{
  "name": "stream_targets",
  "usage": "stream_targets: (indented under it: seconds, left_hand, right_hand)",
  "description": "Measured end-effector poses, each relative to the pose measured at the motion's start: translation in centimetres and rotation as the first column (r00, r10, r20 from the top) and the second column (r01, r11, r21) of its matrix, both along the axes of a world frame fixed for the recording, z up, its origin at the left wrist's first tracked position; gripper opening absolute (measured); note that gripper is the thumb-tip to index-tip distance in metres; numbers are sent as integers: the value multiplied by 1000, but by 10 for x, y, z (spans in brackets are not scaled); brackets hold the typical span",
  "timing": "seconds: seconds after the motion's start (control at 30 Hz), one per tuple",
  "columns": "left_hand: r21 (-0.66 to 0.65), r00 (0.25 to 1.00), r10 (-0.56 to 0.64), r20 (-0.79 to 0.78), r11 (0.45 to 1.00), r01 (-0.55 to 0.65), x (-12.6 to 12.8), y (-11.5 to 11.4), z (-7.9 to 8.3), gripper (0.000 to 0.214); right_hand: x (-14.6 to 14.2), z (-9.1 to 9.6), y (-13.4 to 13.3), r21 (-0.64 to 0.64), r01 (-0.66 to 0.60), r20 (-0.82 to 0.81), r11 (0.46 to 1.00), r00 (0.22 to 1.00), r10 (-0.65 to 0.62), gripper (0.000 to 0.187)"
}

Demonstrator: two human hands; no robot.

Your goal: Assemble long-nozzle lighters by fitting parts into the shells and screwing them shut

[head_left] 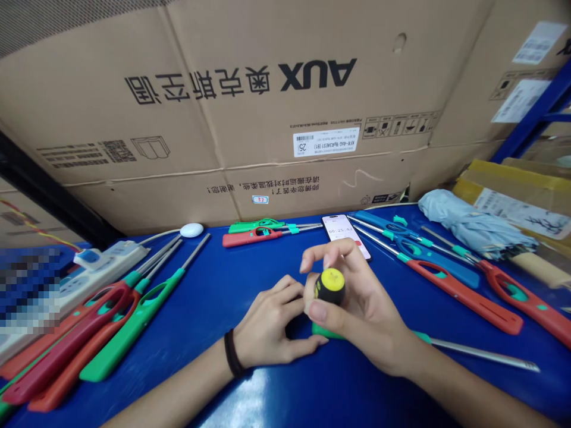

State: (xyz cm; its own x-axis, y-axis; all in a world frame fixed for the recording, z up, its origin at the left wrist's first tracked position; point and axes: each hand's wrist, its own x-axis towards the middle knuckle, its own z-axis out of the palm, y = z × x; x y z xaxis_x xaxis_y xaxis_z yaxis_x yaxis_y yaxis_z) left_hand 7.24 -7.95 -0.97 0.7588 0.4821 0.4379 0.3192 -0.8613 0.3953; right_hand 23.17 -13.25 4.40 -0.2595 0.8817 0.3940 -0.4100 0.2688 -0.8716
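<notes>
My right hand (372, 312) is closed around a screwdriver (331, 286) with a black and yellow handle; its butt end faces up toward me and its shaft is hidden. Underneath lies a green gas lighter (328, 331), mostly covered by my hands, with its metal tube (486, 353) sticking out to the right past my right wrist. My left hand (267, 324), palm down on the table, grips the lighter's body with thumb and fingers, next to the screwdriver.
Several red and green lighters (134, 324) lie at left beside a white power strip (109, 261). A red lighter (252, 236) and a phone (343, 235) lie at the back. Red and blue lighters (464, 291) and a folded umbrella (473, 223) are at right. A cardboard box (267, 137) stands behind.
</notes>
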Motion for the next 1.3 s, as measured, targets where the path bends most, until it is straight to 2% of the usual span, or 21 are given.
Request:
stream_targets:
  seconds: [0.07,0.17,0.23,0.37,0.53,0.6,0.73,0.87,0.97,1.1,1.23,1.3]
  left_hand:
    - [21,1000,-5,16,1000,5,0,0,-1,25]
    - [42,999,-1,37,999,-1,0,0,-2,26]
    - [8,1000,13,19,1000,-13,0,0,-1,26]
    - [-27,1000,8,-16,1000,-8,0,-1,0,20]
    - [41,999,28,42,999,-29,0,-1,-3,21]
    - [23,998,25,52,999,-26,0,-1,-3,20]
    - [23,999,4,32,1000,-5,1,0,-1,23]
    - [78,998,-7,54,997,3,0,0,-1,28]
    - [65,999,12,34,998,-14,1,-1,-2,24]
    - [43,999,24,37,999,-25,1,-2,-2,22]
    - [86,999,7,48,996,-11,0,-1,-2,27]
    - [64,999,13,29,998,-15,0,0,-2,27]
  right_hand:
    - [0,0,-1,1,19,47,1000,999,-19,21]
    - [-1,1,0,26,23,135,999,991,-26,26]
    - [-1,0,-1,30,4,121,1000,993,-8,15]
    - [1,-4,-2,-9,3,72,1000,997,-2,26]
    - [0,1,-3,19,41,206,999,977,-44,30]
    - [-2,1,-3,36,40,174,999,984,-46,18]
    - [-3,-5,0,-37,40,46,999,998,-39,24]
    - [-1,-7,3,-45,20,58,999,998,-18,36]
    - [-1,-5,1,-28,1,62,1000,998,1,17]
    - [-1,-7,0,-53,-33,-40,998,999,31,26]
    - [0,-8,4,-23,5,55,1000,998,-4,32]
    - [1,-7,4,-3,6,81,1000,997,-6,17]
